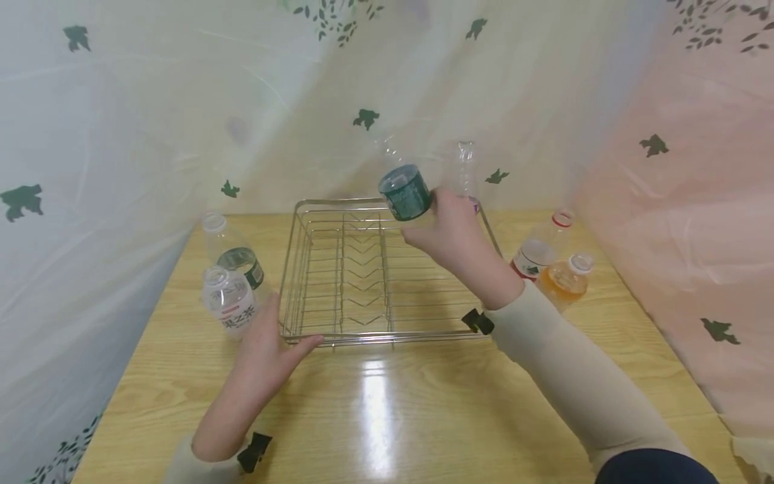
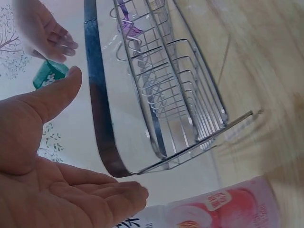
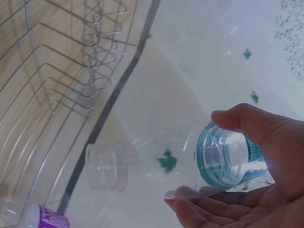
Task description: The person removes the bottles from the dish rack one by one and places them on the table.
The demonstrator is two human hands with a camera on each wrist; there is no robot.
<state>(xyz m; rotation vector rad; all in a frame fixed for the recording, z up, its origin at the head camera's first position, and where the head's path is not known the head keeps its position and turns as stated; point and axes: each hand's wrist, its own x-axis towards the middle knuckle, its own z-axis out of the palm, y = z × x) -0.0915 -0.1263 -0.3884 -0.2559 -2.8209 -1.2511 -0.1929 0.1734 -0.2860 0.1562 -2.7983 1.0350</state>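
My right hand (image 1: 450,232) grips a clear plastic bottle with a green label (image 1: 408,195) around its lower part. The bottle hangs over the back of the wire dish rack (image 1: 364,339), its base toward me. Its uncapped neck points away, and in the right wrist view the bottle body (image 3: 161,159) lies sideways. My left hand (image 1: 260,353) is at the rack's front left corner, fingers loosely spread and holding nothing. Close beside those fingers stands a clear bottle with a white and pink label (image 1: 232,306). In the left wrist view its peach-printed label (image 2: 232,206) shows below the hand.
Behind the two left bottles' front one stands another green-label bottle (image 1: 238,259). A purple-label bottle (image 1: 465,168) is at the rack's back right, partly hidden by my right hand. Right of the rack are a red-rimmed bottle (image 1: 538,249) and an orange-drink bottle (image 1: 565,279). Patterned curtains (image 1: 290,101) enclose the table.
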